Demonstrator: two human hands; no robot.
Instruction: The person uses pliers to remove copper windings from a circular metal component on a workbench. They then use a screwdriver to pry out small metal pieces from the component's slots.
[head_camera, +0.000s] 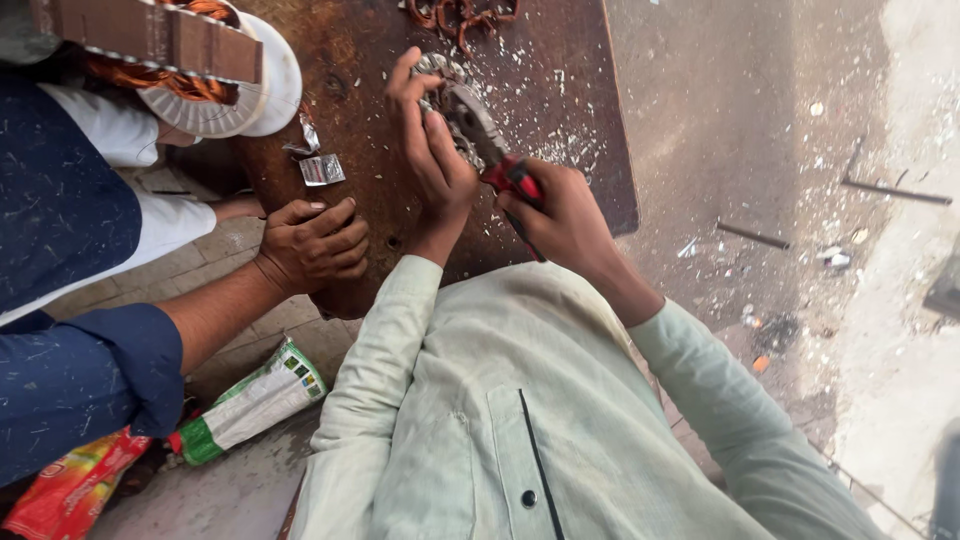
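Note:
My left hand (432, 150) grips a small round grey metal part (436, 68) against the dark wooden table (560, 120). In my right hand (565, 215) are red-handled pliers (490, 140), whose jaws bite at the metal part next to my left fingers. Both my sleeves are pale green. White chips and shavings lie scattered on the table around the part.
A co-worker in a blue shirt sits at left, one hand (315, 245) resting on the table's near edge. A white round part with copper winding (215, 95) sits at top left, copper wire scraps (460, 15) at the top. Packets (250, 405) and rods (895, 190) lie on the floor.

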